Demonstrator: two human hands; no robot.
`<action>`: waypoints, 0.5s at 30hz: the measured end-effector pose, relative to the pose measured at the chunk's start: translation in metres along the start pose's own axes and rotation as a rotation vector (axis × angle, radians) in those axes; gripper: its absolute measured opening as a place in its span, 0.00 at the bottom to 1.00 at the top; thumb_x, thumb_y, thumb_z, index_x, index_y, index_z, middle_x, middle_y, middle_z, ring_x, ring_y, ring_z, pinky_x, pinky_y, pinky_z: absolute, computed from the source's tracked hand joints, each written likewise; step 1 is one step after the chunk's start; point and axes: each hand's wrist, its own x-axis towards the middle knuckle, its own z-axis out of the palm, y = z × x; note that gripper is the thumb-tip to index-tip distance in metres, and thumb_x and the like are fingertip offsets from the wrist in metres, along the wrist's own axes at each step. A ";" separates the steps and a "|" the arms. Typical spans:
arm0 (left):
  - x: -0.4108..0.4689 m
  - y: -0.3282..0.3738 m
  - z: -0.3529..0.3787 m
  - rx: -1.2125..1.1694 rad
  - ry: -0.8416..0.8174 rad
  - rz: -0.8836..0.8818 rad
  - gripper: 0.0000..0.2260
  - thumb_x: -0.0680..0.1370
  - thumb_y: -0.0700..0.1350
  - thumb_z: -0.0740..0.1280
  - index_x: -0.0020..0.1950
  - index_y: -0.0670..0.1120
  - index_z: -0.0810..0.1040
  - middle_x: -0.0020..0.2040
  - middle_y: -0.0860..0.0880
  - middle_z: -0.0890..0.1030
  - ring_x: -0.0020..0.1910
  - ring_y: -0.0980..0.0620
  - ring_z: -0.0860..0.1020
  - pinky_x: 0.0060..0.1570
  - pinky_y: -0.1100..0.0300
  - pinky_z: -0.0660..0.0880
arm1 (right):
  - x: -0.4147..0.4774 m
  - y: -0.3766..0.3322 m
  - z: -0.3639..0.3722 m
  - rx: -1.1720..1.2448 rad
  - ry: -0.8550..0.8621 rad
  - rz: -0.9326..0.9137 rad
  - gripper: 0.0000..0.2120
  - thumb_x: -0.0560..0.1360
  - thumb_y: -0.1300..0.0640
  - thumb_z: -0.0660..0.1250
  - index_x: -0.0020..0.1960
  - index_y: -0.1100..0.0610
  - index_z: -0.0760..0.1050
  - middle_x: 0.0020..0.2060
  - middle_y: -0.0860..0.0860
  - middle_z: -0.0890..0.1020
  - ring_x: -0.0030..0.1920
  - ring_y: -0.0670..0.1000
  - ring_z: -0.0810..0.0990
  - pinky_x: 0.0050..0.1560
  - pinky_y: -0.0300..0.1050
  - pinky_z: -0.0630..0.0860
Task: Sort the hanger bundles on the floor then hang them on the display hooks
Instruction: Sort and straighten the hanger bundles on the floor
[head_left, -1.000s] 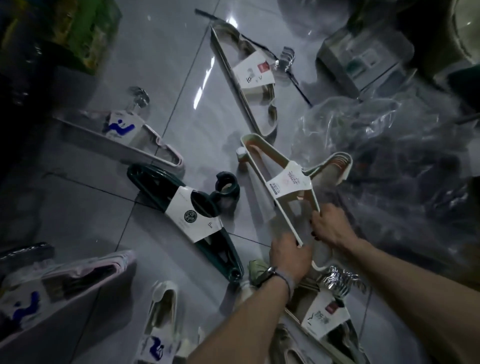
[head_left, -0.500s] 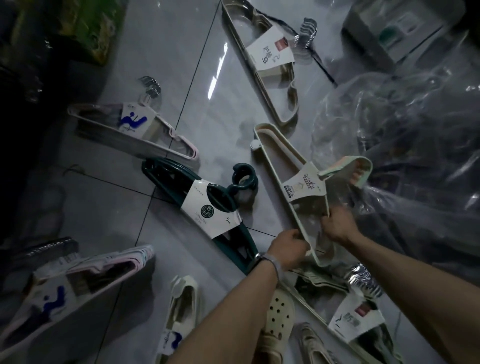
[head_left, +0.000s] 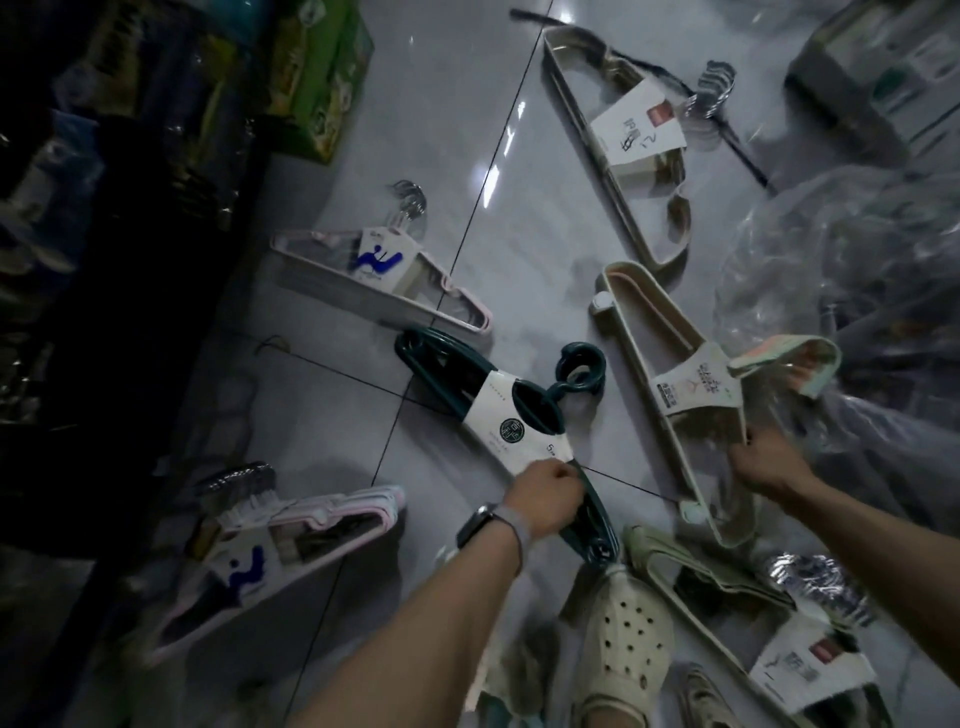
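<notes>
Head view, looking down at the tiled floor (head_left: 519, 249), hanger bundles spread all over it.

Left hand (head_left: 545, 499) is clenched round the lower arm of the green bundle (head_left: 436, 358), right at the bottom edge of its paper label. A watch (head_left: 475, 522) is on that wrist. The green bundle lies diagonally mid-floor, its round hook pointing right.

Right hand (head_left: 769, 462) grasps the cream bundle (head_left: 696, 389) on its arm just below the label. The cream bundle runs diagonally beside the green one, and its hook end reaches over the clear plastic (head_left: 857, 270) at right. Can't tell if it is lifted or flat on the tiles.

Pink bundle (head_left: 379, 265) with a blue logo lies up-left of the green one, their ends nearly touching. Second pink bundle (head_left: 270, 551) is at lower left, well apart from the hands. Beige bundle (head_left: 623, 130) with metal hooks is at the top, across a black strap. Second beige bundle (head_left: 810, 670) is at bottom right, under the right forearm.

A cream clog (head_left: 623, 649) sits at bottom centre, just below the green bundle's end. A green carton (head_left: 322, 78) stands at upper left by dark shelving.
</notes>
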 end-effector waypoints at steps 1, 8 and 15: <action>-0.004 0.000 -0.013 -0.006 0.043 -0.007 0.06 0.75 0.42 0.65 0.38 0.49 0.76 0.42 0.45 0.80 0.42 0.45 0.77 0.47 0.55 0.74 | -0.007 -0.002 0.000 0.001 0.008 0.022 0.20 0.79 0.45 0.63 0.55 0.62 0.82 0.53 0.66 0.84 0.53 0.65 0.82 0.55 0.56 0.79; -0.030 0.010 -0.071 -0.002 0.225 0.007 0.10 0.68 0.50 0.63 0.47 0.53 0.80 0.56 0.44 0.85 0.57 0.38 0.82 0.60 0.45 0.80 | -0.093 -0.083 -0.027 -0.030 0.198 -0.202 0.13 0.80 0.54 0.66 0.61 0.59 0.80 0.54 0.60 0.84 0.46 0.59 0.81 0.51 0.53 0.79; -0.021 0.012 -0.126 0.150 0.599 0.204 0.17 0.78 0.45 0.62 0.67 0.52 0.78 0.63 0.45 0.82 0.59 0.42 0.80 0.60 0.54 0.77 | -0.069 -0.246 0.023 -0.238 0.152 -0.785 0.20 0.79 0.57 0.61 0.69 0.54 0.76 0.66 0.56 0.79 0.63 0.58 0.78 0.63 0.54 0.77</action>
